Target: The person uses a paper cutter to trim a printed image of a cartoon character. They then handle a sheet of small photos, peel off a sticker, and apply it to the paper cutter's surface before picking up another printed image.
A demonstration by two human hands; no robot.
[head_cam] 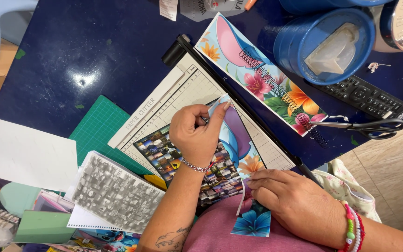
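Bright, even overhead light, white glare patch on the dark blue table point(82, 79), soft shadows, sharp focus

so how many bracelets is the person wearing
4 that show: one thin beaded bracelet on the left wrist, and three stacked on the right wrist, a pink and green one, a white one and a red one. More may be hidden underneath.

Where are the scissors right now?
In the head view the scissors lie at the right on the dark blue table, just below the black remote control, blades pointing left at the flowered card with its wire spiral.
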